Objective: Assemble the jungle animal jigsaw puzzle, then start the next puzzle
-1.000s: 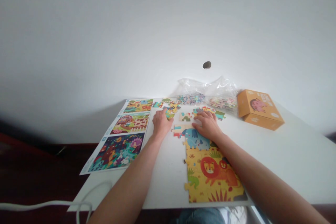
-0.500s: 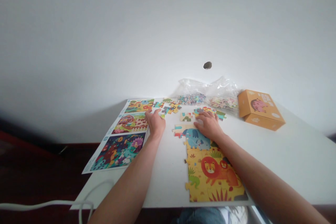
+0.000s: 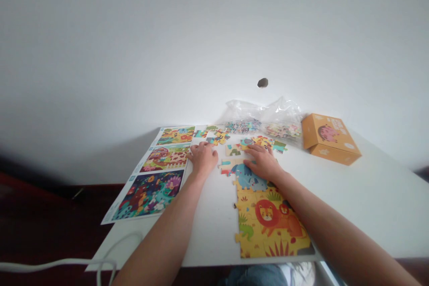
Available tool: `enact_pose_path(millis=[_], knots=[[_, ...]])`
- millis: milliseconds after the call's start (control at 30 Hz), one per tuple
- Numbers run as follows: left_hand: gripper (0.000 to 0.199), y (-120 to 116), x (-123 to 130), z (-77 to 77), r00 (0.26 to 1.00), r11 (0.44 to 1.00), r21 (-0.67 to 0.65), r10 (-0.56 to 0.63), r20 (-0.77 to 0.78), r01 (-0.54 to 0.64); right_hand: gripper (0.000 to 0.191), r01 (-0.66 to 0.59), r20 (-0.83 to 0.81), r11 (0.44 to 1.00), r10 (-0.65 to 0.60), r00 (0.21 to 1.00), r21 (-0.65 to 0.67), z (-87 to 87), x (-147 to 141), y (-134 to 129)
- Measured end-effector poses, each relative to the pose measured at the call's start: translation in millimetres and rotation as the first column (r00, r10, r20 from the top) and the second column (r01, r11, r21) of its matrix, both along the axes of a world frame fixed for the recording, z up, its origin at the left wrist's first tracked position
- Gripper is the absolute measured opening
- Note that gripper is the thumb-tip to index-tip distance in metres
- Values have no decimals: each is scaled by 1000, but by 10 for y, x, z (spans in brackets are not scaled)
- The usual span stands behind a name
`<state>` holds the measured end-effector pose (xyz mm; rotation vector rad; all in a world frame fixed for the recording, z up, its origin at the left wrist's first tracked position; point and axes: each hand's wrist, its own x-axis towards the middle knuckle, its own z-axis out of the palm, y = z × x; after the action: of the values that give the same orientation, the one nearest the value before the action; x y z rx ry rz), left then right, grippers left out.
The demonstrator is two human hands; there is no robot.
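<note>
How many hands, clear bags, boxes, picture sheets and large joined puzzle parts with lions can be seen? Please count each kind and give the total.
Hands: 2 (left hand, right hand)
Clear bags: 2
Box: 1
Picture sheet: 1
Joined lion puzzle part: 1
Total: 7

My right fingers (image 3: 256,151) reach over the far end of the part-joined puzzle (image 3: 271,219), which lies before me at the near edge of the table (image 3: 362,214), beneath my forearm along its right side. Loose pieces (image 3: 221,136) lie behind the puzzle and to its left. My left fingers (image 3: 202,147) are just beside the right edge of the picture sheet (image 3: 152,161), at the table's left. Farther back, two bags (image 3: 243,126) sit side by side near the wall (image 3: 201,44), left of the box (image 3: 331,136). A cable (image 3: 50,264) crosses the near left corner.
</note>
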<state>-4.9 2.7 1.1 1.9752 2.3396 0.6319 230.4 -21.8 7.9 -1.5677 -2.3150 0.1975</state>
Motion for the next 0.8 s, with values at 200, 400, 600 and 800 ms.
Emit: enact_pose_path(millis=[200,400,600,800], knots=[[31,-28,24,35,1000,999,33,-12,-5,12,49,149,-8,988,-149,989,35,-26,-40,-25],[32,-63,108,-8,895,892,69,-446,-24,447,50,99,-8,994,-99,995,50,-40,-53,-24],[32,-86,135,-50,901,901,15,-433,-21,433,55,360,-5,931,-360,933,63,-56,-31,-12],[35,-77,122,-36,918,918,3,-396,-12,396,55,147,-3,989,-147,989,11,-51,-28,-7]])
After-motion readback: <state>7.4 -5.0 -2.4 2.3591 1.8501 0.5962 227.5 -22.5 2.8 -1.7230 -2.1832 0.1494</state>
